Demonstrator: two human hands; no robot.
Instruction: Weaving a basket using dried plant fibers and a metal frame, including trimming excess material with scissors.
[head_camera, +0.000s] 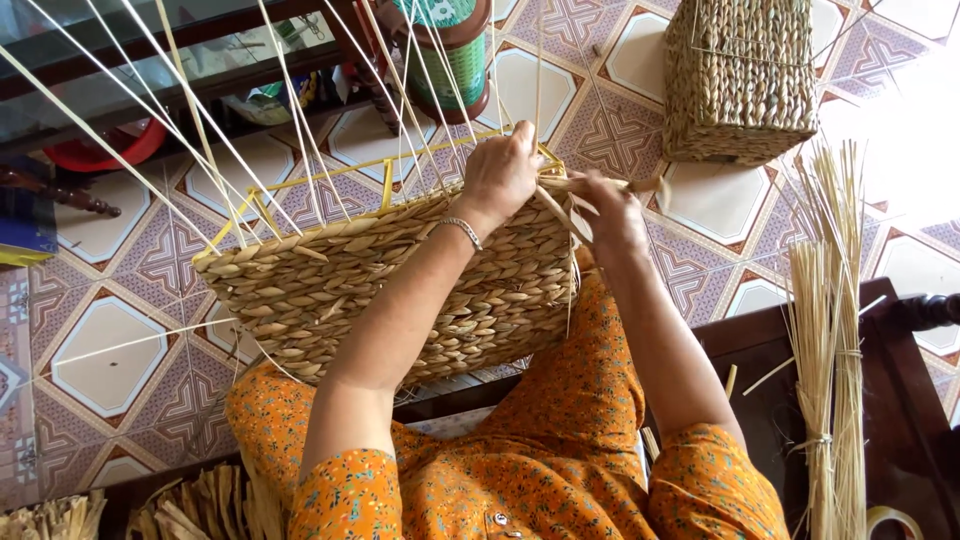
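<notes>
- Step in hand: weaving the rim of the half-made basket (400, 290), at frame centre on the lap.
- Left hand (500, 175) clasps the rim's upper right corner.
- Right hand (612, 212) just beside it, pinching a flat fibre strand (640, 185).
- Next likely needs that strand tucked between the upright stakes (300, 110).

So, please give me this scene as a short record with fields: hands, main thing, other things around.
left hand: grips the top rim of the half-woven basket
right hand: holds a flat straw strand at the same rim
basket position: on the person's lap, thin pale stakes sticking up from it
finished basket: on the tiled floor, top right
straw bundle: tied, at the right
green can: behind the basket
</notes>
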